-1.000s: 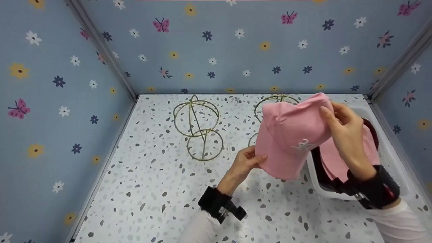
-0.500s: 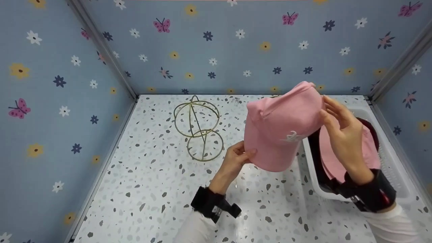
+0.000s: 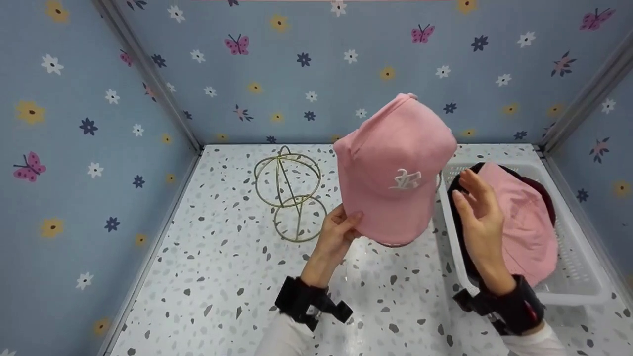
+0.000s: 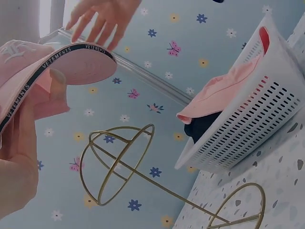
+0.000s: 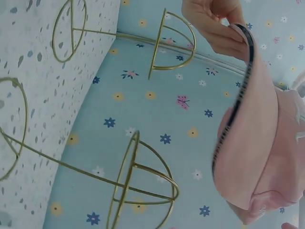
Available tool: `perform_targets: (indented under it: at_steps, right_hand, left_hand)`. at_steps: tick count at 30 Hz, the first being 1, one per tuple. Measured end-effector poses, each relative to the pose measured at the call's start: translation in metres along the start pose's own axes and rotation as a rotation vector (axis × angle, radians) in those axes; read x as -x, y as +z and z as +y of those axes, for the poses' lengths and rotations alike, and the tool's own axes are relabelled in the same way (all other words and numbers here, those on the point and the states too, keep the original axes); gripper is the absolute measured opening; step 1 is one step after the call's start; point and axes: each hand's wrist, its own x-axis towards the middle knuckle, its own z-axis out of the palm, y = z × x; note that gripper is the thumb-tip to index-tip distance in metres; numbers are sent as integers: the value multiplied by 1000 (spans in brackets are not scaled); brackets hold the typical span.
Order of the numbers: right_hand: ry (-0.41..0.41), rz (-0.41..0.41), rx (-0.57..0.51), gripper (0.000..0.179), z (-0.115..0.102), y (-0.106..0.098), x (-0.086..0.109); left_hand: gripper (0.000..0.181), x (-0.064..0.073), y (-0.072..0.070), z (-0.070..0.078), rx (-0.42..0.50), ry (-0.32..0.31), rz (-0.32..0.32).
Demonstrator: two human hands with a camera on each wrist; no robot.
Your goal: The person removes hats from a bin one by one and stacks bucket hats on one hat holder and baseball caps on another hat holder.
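Pink cap (image 3: 395, 158): held up, brim (image 3: 388, 220) lowermost
Left hand (image 3: 339, 228): grip pinching the brim, seven o'clock
Right hand (image 3: 480, 217): grip loose, near four o'clock
Gold stand (image 3: 297, 201): nine o'clock, on the bench (image 3: 212, 262)

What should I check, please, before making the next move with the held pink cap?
1. Left hand gripping the pink cap by its brim: ok.
2. Right hand supporting it too: not ok, held apart.
3. Both wire stands bare: ok, per the right wrist view.
4. Farther-right stand clear in the head view: not ok, mostly hidden by the cap.
5. Cap's back smooth: cannot tell, not shown clearly.
6. Second pink cap inside the white basket: ok.
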Motion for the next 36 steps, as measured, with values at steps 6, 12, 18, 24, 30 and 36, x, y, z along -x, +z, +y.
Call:
perform_targets:
  at_steps: [6, 12, 18, 24, 30, 36]
  right_hand:
    - [367, -70, -253, 47, 14, 11, 14]
    - [632, -239, -623, 33, 27, 14, 23]
    - [676, -362, -962, 37, 38, 15, 25]
    - [707, -384, -1169, 40, 42, 18, 23]
    - [688, -415, -1223, 40, 44, 19, 23]
    - [674, -402, -1238, 38, 46, 15, 25]
  left_hand:
    - [32, -1, 3, 2, 61, -9, 14]
    - [35, -2, 2, 2, 95, -30, 21]
    - [32, -4, 1, 0, 93, -44, 17]
    - [27, -4, 1, -2, 105, -41, 10]
    - [25, -3, 0, -2, 106, -53, 12]
    - [29, -4, 0, 0, 74, -104, -14]
